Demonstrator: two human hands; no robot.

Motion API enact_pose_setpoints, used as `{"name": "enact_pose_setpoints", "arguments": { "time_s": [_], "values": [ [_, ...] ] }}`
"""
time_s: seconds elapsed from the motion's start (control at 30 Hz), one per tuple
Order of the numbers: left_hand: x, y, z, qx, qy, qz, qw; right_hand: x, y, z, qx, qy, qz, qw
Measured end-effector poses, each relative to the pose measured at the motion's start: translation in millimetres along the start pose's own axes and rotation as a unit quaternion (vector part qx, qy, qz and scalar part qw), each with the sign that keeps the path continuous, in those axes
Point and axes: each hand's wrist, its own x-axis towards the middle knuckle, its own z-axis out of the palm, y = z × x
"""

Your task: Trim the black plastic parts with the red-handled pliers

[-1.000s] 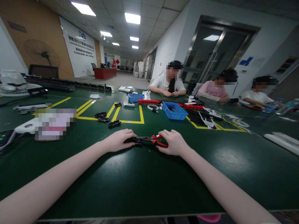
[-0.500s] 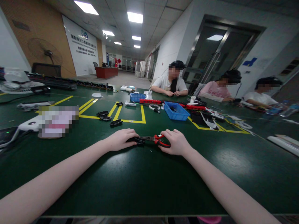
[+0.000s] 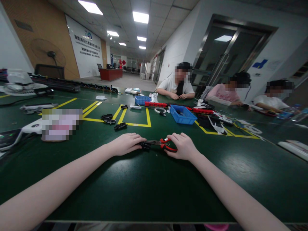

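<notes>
Compared with a second ago the whole view has swung a little, so the hands and the table things appear slightly further right, while the grip looks much the same. The left hand (image 3: 128, 143) is mostly closed around a black part (image 3: 145, 146), thumb beneath, fingers over it. The right hand (image 3: 184, 147) is partly curled around the red handles of the pliers (image 3: 169, 149), which stand spread; the nose reaches the black part, but whether its tips pinch it I cannot tell. Taking that part as the clock's centre, the table (image 3: 154, 189) spreads in plain green between the forearms to its near edge at six o'clock, and more green surface runs out toward four. A tiny white scrap (image 3: 156, 155) lies near, at about four. Beyond the hands, loose black clips (image 3: 120, 126) lie at ten and eleven, on and near the yellow tape (image 3: 138, 125). A blue bin (image 3: 184, 119) stands at one o'clock, with a white cable (image 3: 156, 109) just beside it and a red strip (image 3: 156, 104) behind. A blurred-out slab (image 3: 60, 126) occupies nine to ten, and a person in white (image 3: 167, 86) sits across at one.
</notes>
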Motion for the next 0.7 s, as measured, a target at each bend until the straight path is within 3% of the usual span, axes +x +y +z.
{"name": "enact_pose_setpoints", "arguments": {
  "time_s": [0.7],
  "values": [
    [0.1, 1.2, 1.2, 0.004, 0.007, -0.008, 1.0, 0.4, 4.5, 1.6, -0.024, 0.009, 0.001, 1.0]
  ]
}}
